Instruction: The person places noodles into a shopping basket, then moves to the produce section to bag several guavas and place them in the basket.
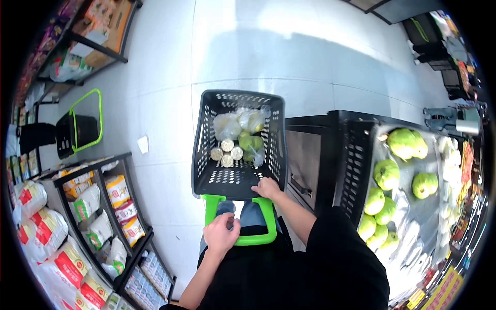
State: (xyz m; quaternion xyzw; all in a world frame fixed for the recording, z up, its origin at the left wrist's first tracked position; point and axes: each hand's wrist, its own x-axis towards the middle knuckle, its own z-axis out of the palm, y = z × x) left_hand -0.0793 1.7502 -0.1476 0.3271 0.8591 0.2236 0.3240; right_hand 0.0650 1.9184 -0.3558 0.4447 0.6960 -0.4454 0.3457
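Observation:
A dark grey shopping basket (239, 187) with a green handle (257, 239) stands in front of my body. Inside lie clear bags of green produce (250, 142) and pale bundles with round cut ends (227, 146). My left hand (221, 235) is over the handle's left corner, its fingers curled closed; what they hold, if anything, is hidden. At the basket's near right rim, my right hand (268, 188) has its fingers closed on the edge, with the wrist beside the handle's right arm.
A black display bin (351, 170) with green fruit (386, 174) stands close on my right. To the left is a shelf (135, 206) with bagged goods (98, 230). Farther left, a person's dark sleeve (39, 137) is near another green-handled basket (85, 129). Pale floor (165, 103) extends ahead.

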